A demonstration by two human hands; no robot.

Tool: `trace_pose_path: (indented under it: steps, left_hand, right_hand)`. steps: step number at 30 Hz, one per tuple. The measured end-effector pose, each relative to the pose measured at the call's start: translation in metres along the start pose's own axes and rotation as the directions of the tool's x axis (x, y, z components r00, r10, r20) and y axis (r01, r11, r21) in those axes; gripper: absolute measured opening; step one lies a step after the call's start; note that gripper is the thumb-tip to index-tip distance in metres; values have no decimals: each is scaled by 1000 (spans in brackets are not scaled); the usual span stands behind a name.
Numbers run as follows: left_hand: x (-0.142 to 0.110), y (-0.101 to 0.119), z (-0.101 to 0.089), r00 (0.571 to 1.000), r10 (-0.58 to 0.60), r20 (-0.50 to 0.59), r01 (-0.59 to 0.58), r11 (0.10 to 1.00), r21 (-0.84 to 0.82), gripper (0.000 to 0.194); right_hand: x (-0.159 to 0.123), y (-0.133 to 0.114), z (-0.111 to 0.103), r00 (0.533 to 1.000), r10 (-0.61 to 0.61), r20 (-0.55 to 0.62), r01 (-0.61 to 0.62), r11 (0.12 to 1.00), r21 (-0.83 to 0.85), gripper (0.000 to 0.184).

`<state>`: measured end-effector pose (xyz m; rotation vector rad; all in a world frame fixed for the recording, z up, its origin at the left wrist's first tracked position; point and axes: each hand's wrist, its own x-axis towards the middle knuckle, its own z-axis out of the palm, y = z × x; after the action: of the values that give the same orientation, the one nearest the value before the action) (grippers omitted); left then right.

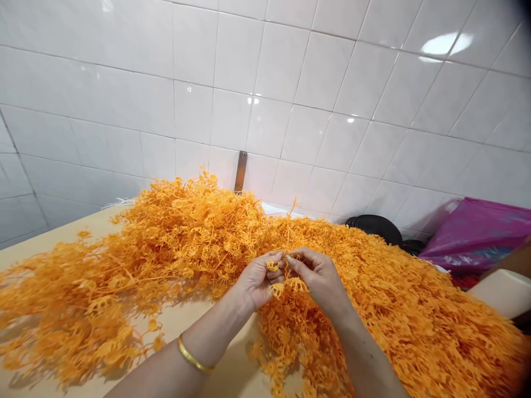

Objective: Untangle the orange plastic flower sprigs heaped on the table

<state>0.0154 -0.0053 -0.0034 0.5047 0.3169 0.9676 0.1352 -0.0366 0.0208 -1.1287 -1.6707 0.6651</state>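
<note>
Pinching small orange sprigs (pixel 287 286) in curled fingers, the left hand (pixel 259 279) and right hand (pixel 319 281) sit over the table (pixel 87 232), where a large tangled heap of lacy sprigs (pixel 199 232) spreads, plenty left on both sides.

Two hands (pixel 259 279) (pixel 319 279), one gold bangle (pixel 194 355), one heap of orange strands (pixel 166 237), one pink bag (pixel 477 235).

orange strands (pixel 290 286) hidden between left hand (pixel 258 281) and right hand (pixel 319 279), black object (pixel 373 228) half-hidden
</note>
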Motion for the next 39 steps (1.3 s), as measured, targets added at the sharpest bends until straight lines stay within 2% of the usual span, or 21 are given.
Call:
trace_pose_path:
  steps: [2, 5, 6, 7, 9, 11, 13, 16, 19, 23, 27, 31, 34, 35, 37, 38, 39]
  left_hand:
    - [-2, -5, -1, 998, -61, -1, 61, 996, 57, 7]
    - [-2, -12, -3, 988, -152, -36, 155, 982, 110, 10]
    - [-2, -13, -4, 987, -152, -44, 156, 983, 98, 11]
    - [-1, -15, -5, 989, -134, -61, 139, 987, 78, 12]
    - [1, -15, -6, 991, -77, -111, 82, 996, 35, 13]
    - [2, -12, -6, 988, -40, -147, 43, 999, 18, 13]
    - [1, -10, -3, 988, -19, -153, 24, 999, 29, 11]
    - [-1, -10, 2, 988, 3, -155, 7, 998, 62, 11]
    - [-2, -14, 4, 978, 38, -204, -10, 991, 137, 15]
    - [-1, -18, -1, 977, 40, -210, 19, 962, 272, 8]
    - [-2, -15, -5, 990, 4, -144, 51, 924, 378, 25]
    - [-5, -8, -2, 997, -42, -63, 63, 919, 390, 15]
    - [-7, -5, 0, 997, -83, -3, 80, 950, 301, 13]
    - [-6, -5, 0, 996, -89, 1, 86, 961, 263, 12]
    - [-4, -6, -3, 997, -81, -18, 83, 980, 182, 10]
    - [-3, -6, -6, 997, -65, -37, 69, 987, 146, 10]
    - [0, -6, -8, 998, -46, -52, 52, 992, 119, 9]
  right_hand:
    - [3, 3, -9, 981, 51, -185, -35, 995, 88, 21]
    - [7, 4, -31, 864, 148, -481, -29, 969, 247, 22]
    - [8, 3, -37, 841, 150, -519, -8, 964, 266, 21]
    - [7, 0, -42, 838, 127, -530, 13, 968, 251, 21]
    - [4, -6, -43, 885, 33, -464, 34, 990, 135, 21]
    - [0, -13, -35, 957, -42, -286, 35, 999, -30, 24]
    - [-4, -17, -23, 993, -70, -96, 50, 979, -195, 28]
    - [-7, -17, -7, 989, -124, 81, 146, 912, -383, 29]
    - [-6, -11, 1, 965, -170, 199, 245, 852, -463, 13]
    - [-6, -6, 2, 956, -172, 237, 271, 826, -494, 8]
    - [-6, -4, 3, 955, -197, 222, 274, 874, -401, 12]
    - [-3, 0, 4, 980, -142, 138, 172, 956, -238, 12]
    - [4, 3, -7, 998, -33, -58, 38, 996, 86, 16]
    - [7, 2, -15, 986, 13, -165, 25, 974, 223, 17]
    - [9, -2, -31, 927, 100, -360, 62, 909, 412, 18]
    - [9, -5, -39, 904, 114, -412, 85, 897, 434, 18]
    - [8, -9, -45, 901, 110, -419, 86, 903, 422, 18]
